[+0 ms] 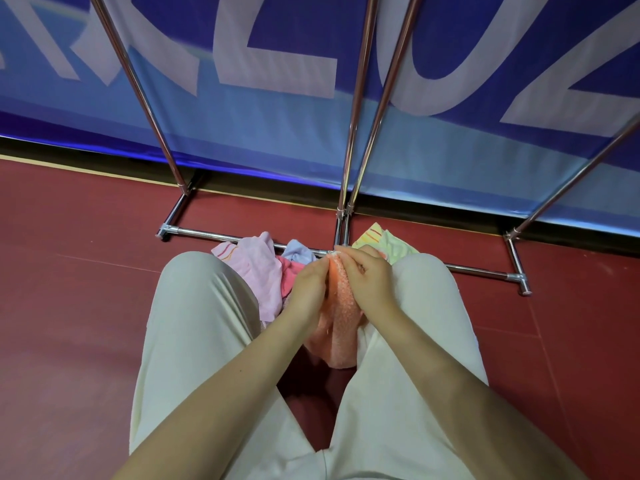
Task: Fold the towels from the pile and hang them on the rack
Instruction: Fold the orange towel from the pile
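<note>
An orange fluffy towel [341, 313] hangs between my knees, held up at its top edge. My left hand [308, 287] pinches that edge from the left and my right hand [367, 278] grips it from the right, the two hands close together. Behind them on the floor lies the pile: a pale pink towel [258, 268], a darker pink one [289, 271], a light blue one [298, 252] and a yellow-green striped one [386, 242]. The chrome rack [353, 109] rises in front of me, its base bar [201, 233] just beyond the pile. No towel shows on the rack's visible parts.
I am crouched on a dark red floor [79, 306] in cream trousers [194, 327], knees either side of the towel. A blue banner with large white letters [277, 64] stands right behind the rack. Rack feet sit at left [162, 233] and right [523, 285].
</note>
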`<state>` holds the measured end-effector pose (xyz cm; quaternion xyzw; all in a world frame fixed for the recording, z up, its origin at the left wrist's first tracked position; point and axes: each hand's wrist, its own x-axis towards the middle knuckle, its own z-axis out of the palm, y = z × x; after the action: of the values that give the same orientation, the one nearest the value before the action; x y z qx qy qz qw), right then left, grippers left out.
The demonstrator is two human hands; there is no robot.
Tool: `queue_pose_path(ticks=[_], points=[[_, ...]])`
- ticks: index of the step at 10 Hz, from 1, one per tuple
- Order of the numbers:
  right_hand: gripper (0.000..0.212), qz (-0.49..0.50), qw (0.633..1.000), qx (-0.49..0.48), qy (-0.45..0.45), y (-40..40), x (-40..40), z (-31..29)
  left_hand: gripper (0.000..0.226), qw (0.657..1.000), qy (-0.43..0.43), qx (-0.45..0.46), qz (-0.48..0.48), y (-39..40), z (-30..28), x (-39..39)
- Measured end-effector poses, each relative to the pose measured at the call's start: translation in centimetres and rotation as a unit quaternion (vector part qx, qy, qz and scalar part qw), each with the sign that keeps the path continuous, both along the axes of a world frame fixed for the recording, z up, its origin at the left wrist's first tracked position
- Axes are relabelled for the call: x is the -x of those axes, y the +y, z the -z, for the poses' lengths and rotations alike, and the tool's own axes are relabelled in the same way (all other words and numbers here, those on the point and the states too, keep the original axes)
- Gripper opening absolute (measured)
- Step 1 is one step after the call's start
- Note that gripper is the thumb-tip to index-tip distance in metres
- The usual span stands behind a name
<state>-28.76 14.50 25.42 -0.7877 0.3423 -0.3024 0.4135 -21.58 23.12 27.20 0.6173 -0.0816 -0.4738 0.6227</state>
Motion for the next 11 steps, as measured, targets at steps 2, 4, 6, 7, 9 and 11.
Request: queue_pose_path(ticks=[2, 4, 6, 7, 9, 11], points=[[0.019, -0.031, 0.998, -0.057, 0.009, 0.1, -0.1, 0.0, 0.032, 0.999, 0.021, -0.011, -0.033, 0.3, -0.4, -0.3], [0.021, 0.046, 0.983, -0.171, -0.048, 0.2, -0.1, -0.5, 0.024, 0.999, -0.022, -0.015, -0.027, 0.1, -0.1, 0.5], [0.008, 0.068, 0.967, -0.238, -0.055, 0.0, -0.1, -0.7, 0.048, 0.998, -0.069, -0.006, -0.004, -0.3, 0.6, 0.7], [0.011, 0.059, 0.965, -0.249, -0.052, 0.0, 0.0, -0.7, 0.016, 0.995, -0.087, -0.011, -0.037, -0.1, 0.4, 0.8], [0.021, -0.022, 0.972, -0.23, -0.044, 0.3, 0.2, -1.5, 0.025, 0.993, -0.057, -0.038, -0.1, -0.2, 0.6, -0.2], [0.023, -0.105, 0.989, -0.05, 0.096, -0.5, 1.2, -0.8, 0.025, 0.972, -0.192, -0.051, -0.129, 0.1, -1.1, -2.0]])
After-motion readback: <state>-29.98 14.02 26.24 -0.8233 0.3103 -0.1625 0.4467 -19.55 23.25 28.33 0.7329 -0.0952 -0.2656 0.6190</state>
